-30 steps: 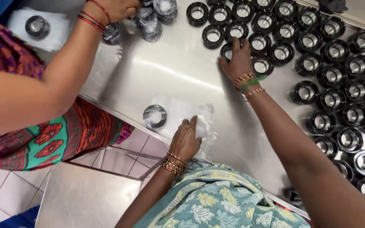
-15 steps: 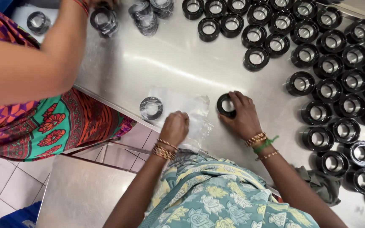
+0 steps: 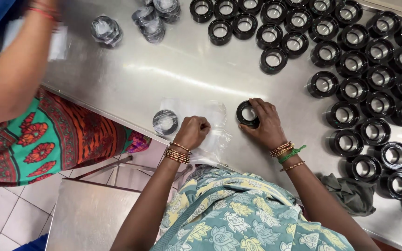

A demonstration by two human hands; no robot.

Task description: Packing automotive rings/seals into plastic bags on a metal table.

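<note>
Desk (image 3: 131, 69): it carried all the things.
Plastic bags (image 3: 210, 123): at the near edge, under the left hand (image 3: 192, 131).
Wrapped ring (image 3: 165, 122): just left of the left hand.
Ring (image 3: 247, 114): right of the bags, touched by the right hand (image 3: 265, 124).
Ring rows (image 3: 364, 60): far side and right side.
Wrapped pieces (image 3: 150, 21): far left.
Cloth (image 3: 350, 193): near edge, right of the right arm.
Other person (image 3: 10, 74): left of the desk.

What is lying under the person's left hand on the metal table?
Under the left hand lies a stack of clear plastic bags, spread on the steel table. The fist covers part of them, so anything gripped inside it cannot be seen.
</note>
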